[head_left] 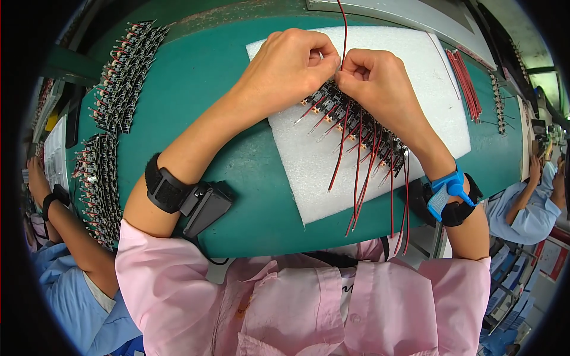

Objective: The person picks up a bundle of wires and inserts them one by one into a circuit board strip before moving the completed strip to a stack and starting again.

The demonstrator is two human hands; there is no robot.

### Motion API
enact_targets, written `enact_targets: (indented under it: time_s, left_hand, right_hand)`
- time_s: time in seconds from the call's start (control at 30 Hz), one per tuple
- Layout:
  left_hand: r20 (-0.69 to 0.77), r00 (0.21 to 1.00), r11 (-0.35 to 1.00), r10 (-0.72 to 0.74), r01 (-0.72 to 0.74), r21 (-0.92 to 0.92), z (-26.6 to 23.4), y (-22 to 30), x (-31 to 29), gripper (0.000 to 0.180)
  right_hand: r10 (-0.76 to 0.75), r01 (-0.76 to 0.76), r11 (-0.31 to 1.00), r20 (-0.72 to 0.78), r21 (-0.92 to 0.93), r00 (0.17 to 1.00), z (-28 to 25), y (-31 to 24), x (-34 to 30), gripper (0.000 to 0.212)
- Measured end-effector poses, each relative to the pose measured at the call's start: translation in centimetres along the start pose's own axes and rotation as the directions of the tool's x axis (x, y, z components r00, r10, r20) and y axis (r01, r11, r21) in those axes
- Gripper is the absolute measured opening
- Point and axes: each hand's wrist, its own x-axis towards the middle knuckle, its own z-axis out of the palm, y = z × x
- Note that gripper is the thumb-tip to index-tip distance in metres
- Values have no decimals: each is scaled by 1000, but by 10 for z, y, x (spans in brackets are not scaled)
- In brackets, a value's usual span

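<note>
Both hands meet above the far end of a strip of small black circuit boards (371, 133), which lies at a slant on a white foam sheet (309, 178). A thin red-and-black wire (345, 26) rises from between the fingertips toward the top of the view. My left hand (297, 65) is closed in a pinch at the wire's lower part. Right beside it, my right hand (375, 74) pinches at the same spot. The wire's lower tip is hidden by the fingers. Several red-and-black wires hang from the boards toward me, some past the table edge.
Rows of similar boards (122, 89) are stacked on the green table (202, 77) at the left. A bundle of red wires (464, 86) and a narrow strip of parts (497, 104) lie at the right. Other people's arms show at both sides.
</note>
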Motion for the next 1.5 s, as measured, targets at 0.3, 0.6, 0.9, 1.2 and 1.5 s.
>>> enact_targets:
  time_s: [0.3, 0.6, 0.9, 1.2, 1.5]
  left_hand:
    - [-4, 1000, 1000, -10, 10, 19, 3, 3, 0, 20]
    - [10, 1000, 999, -22, 21, 43, -4, 6, -3, 20]
    - [2, 1000, 999, -10, 10, 46, -1, 8, -2, 20]
    - [7, 1000, 998, -20, 20, 63, -3, 7, -2, 18]
    - [5, 1000, 998, -13, 13, 60, -4, 4, -3, 17]
  right_hand:
    - [22, -22, 999, -1, 24, 1000, -4, 3, -7, 16]
    - [64, -64, 997, 4, 47, 998, -2, 0, -9, 16]
    - [51, -50, 998, -25, 40, 998, 1, 3, -9, 17]
    - [59, -59, 998, -50, 14, 997, 3, -2, -8, 17]
    - [62, -62, 998, -69, 2, 996, 5, -6, -10, 17]
